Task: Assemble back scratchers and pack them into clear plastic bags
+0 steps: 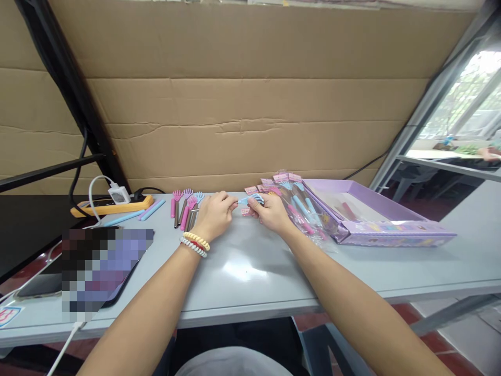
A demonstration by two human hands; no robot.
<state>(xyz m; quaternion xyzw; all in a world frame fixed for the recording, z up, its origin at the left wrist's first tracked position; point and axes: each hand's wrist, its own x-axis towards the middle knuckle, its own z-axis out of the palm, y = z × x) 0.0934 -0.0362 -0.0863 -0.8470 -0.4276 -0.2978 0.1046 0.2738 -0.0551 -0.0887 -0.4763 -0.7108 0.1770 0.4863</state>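
A light-blue claw-shaped back scratcher head (256, 198) is pinched in my right hand (270, 211). My left hand (214, 214) is closed with fingertips together at the other end of the same piece, its handle mostly hidden behind the fingers. Left of my hands lie several loose back scratchers (183, 209) with pink, purple and blue heads. To the right is a pile of back scratchers in clear bags (303, 203) with pink card tops. A small pink card (246, 212) shows just under my right hand.
An open purple box (391, 232) stands at the right on the grey table (250, 292). Blue and purple tubes (152, 210) lie near an orange power strip (97, 208) with a white charger. A pixelated device (109, 266) lies front left. Cardboard (250, 104) lines the back.
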